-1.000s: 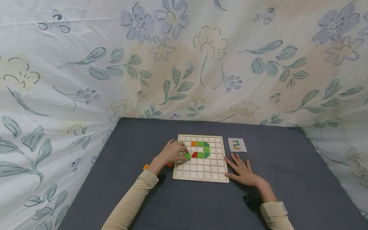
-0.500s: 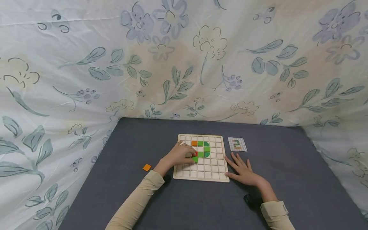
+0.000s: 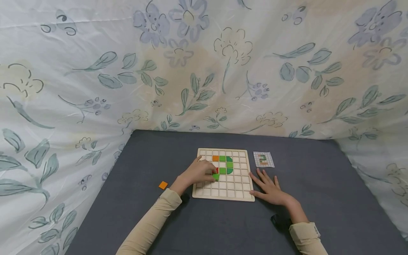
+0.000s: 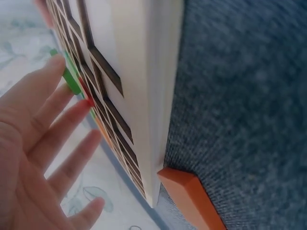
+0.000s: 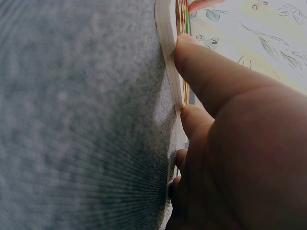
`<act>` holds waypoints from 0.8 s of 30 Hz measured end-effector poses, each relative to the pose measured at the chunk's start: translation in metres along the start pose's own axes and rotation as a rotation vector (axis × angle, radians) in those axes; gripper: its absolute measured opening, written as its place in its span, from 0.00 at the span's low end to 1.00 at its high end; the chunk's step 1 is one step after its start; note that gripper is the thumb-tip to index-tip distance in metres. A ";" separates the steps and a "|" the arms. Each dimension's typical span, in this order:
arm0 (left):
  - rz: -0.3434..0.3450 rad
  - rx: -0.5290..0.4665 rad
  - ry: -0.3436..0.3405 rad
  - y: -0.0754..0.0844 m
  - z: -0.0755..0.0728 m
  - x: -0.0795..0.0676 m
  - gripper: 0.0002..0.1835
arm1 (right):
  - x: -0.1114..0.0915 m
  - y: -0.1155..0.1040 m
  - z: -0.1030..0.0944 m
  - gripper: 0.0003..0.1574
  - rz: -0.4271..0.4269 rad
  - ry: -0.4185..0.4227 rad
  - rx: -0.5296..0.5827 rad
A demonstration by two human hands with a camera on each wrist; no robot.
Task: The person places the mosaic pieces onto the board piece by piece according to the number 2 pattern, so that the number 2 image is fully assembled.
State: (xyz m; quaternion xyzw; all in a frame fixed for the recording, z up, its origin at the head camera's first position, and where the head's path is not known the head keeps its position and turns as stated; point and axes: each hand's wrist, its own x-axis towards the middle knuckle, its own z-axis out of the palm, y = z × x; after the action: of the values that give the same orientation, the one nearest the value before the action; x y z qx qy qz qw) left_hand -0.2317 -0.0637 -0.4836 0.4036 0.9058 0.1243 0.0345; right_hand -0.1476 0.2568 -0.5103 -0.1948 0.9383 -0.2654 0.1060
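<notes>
My left hand point(image 3: 198, 172) is over the left half of a pale wooden grid board point(image 3: 236, 188). Its thumb and index finger pinch a green square tile point(image 3: 216, 177), tilted against the grid in the left wrist view; the other fingers spread out. Just beyond that tile is a red piece point(image 4: 86, 91), partly covered by the fingertips. Inlaid on the board are an orange square point(image 3: 215, 158), several green squares point(image 3: 222, 170) and dark green rounded pieces point(image 3: 229, 171). My right hand point(image 3: 269, 188) lies with fingers spread, thumb and index fingertip at the board's right edge.
A small printed pattern card point(image 3: 263, 159) lies right of the board. One loose orange tile point(image 3: 163, 185) is on the dark tablecloth point(image 3: 223, 226) at left. Another orange tile point(image 4: 189, 194) sits by the board's edge, hidden from the head view. A floral curtain point(image 3: 204, 71) hangs behind.
My left hand has moved right with the green tile, from left of the red piece to just on its near side. The right hand has stayed at the board's edge.
</notes>
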 end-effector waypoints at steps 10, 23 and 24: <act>0.026 0.010 0.022 0.004 0.000 0.001 0.11 | 0.000 0.002 0.002 0.46 -0.007 0.008 0.012; -0.058 0.099 0.039 0.004 0.001 -0.004 0.15 | 0.000 -0.001 0.000 0.46 0.010 0.001 0.003; -0.056 0.094 0.043 0.004 0.001 -0.003 0.15 | 0.000 -0.002 0.000 0.46 0.009 0.003 0.006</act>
State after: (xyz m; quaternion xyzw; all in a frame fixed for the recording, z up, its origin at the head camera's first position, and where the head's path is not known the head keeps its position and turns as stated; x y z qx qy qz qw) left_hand -0.2265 -0.0634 -0.4839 0.3765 0.9221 0.0890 -0.0004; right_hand -0.1471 0.2556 -0.5093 -0.1901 0.9386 -0.2678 0.1062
